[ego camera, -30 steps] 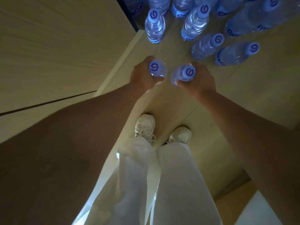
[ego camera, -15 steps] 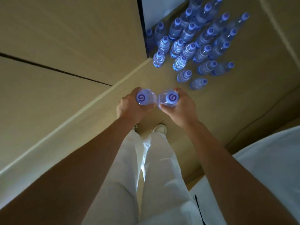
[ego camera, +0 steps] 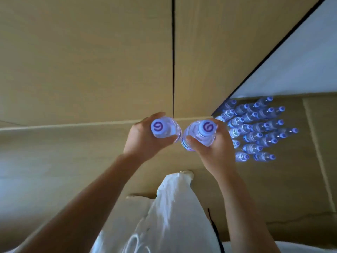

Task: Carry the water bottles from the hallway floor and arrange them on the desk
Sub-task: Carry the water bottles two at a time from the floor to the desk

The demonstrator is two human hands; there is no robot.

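Trousers [ego camera: 175, 216], white, filling the near foreground. Gripping one water bottle [ego camera: 165, 130] in the left hand [ego camera: 144, 141], fingers curled round its body, cap up. Clasping a second water bottle [ego camera: 199, 136] in the right hand [ego camera: 217, 148], fingers wrapped round it, just beside the first. Standing farther off on the wooden floor [ego camera: 300, 179], by the wall panel [ego camera: 91, 61]: a cluster of bottles [ego camera: 255, 128].

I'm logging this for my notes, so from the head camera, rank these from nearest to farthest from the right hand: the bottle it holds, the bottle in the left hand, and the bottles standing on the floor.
1. Bottle in the right hand: gripped by the right hand itself.
2. Bottle in the left hand: just to its left, held by the left hand.
3. Cluster of bottles on the floor: to its right, down on the floor.
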